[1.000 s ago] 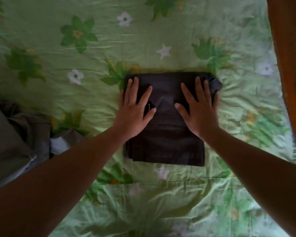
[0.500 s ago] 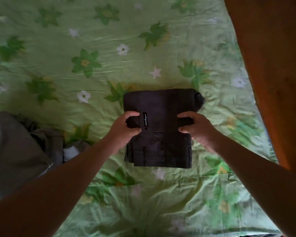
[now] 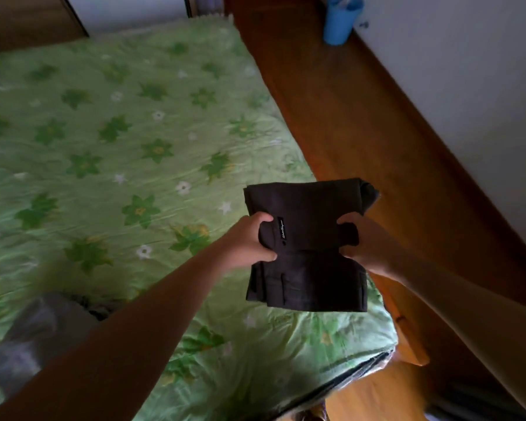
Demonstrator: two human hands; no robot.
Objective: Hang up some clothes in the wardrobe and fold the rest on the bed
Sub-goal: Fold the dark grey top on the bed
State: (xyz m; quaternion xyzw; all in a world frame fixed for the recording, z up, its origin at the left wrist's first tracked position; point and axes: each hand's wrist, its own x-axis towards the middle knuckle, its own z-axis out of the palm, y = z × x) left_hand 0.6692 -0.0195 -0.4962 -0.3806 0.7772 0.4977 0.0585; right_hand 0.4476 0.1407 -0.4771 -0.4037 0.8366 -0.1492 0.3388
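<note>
**Holding one folded dark garment by its side edges**

Nearest, at the lower left of the frame, one blurred grey heap of cloth lies on the bed. I cannot tell how many pieces are in it. At centre right, the folded dark garment is held over the right edge of the green flowered sheet, seemingly clear of it. The left hand grips its left edge with fingers curled round the layers, and the right hand clamps the right edge likewise. That makes two hands on one bundle.

The bundle looks soft, light and limp, and several layers thick. Taken by one corner, its folds would likely slide apart. A hold mid-height on both sides, through every layer, seems soundest.

Beyond, a wooden ledge runs beside the bed, and one blue cup stands on it at the upper right.
</note>
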